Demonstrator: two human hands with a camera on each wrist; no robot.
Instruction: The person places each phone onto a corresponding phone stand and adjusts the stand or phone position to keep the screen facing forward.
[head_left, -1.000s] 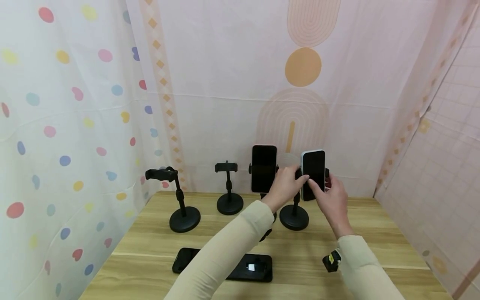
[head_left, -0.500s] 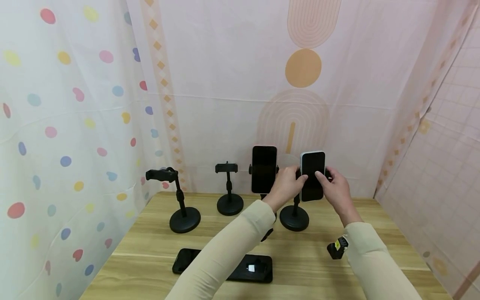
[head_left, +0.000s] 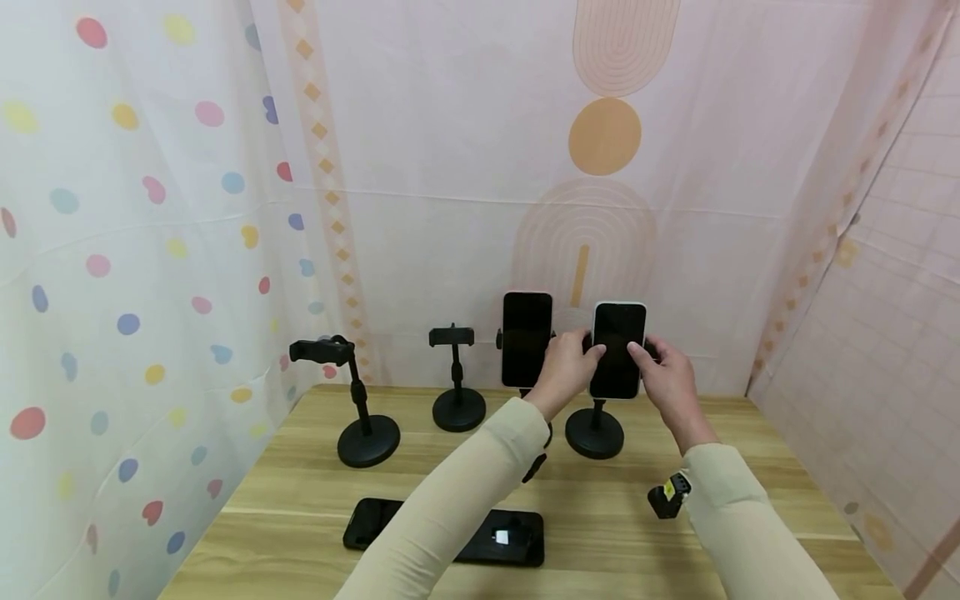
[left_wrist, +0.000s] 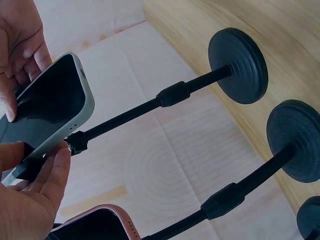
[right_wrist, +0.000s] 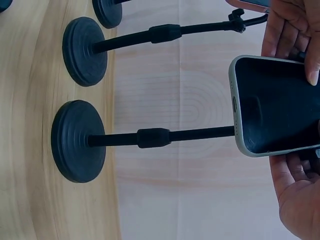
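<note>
A pale-framed phone (head_left: 618,367) stands upright at the head of the rightmost black stand (head_left: 594,433). My left hand (head_left: 564,370) grips its left edge, thumb over the front and fingers behind. On the opposite edge, my right hand (head_left: 670,382) holds it the same way, thumb on the screen. In the left wrist view the left hand (left_wrist: 37,192) pinches the phone (left_wrist: 55,100) and part of the black clamp. The right wrist view shows the phone (right_wrist: 275,105) between both hands, the right hand (right_wrist: 300,200) along its lower side. The clamp behind is mostly hidden.
Just left, another phone (head_left: 527,337) sits in a stand. Two stands without phones, a small one (head_left: 459,409) and a larger one (head_left: 368,440), are farther left. Dark phones (head_left: 517,537) lie at the front, partly behind the left sleeve. Curtains (head_left: 420,250) hang behind the table.
The phone has turned to face more squarely forward and shifted slightly left, while the stand's base has moved a little right. The right thumb has moved off the phone's left part to its right side.
</note>
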